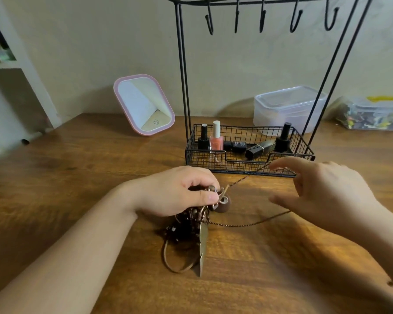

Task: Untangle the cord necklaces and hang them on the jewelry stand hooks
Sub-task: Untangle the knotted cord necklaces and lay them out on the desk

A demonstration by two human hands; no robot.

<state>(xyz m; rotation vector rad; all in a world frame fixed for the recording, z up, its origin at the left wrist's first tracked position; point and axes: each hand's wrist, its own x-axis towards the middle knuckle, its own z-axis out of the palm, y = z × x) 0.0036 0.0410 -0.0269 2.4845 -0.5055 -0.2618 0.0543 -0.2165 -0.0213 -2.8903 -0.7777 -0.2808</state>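
A tangled bundle of brown cord necklaces with dark beads and a metal leaf pendant lies on the wooden table. My left hand pinches the top of the bundle near its metal rings and a round brown bead. A thin chain loop runs from the bundle to the right, passing under my right hand, whose fingers are spread and blurred over it. The black wire jewelry stand rises behind, with several bare hooks along its top bar.
The stand's wire basket holds nail polish bottles and a lipstick. A pink-framed mirror leans on the wall at the left. A clear plastic box and a bag of small items sit at the back right.
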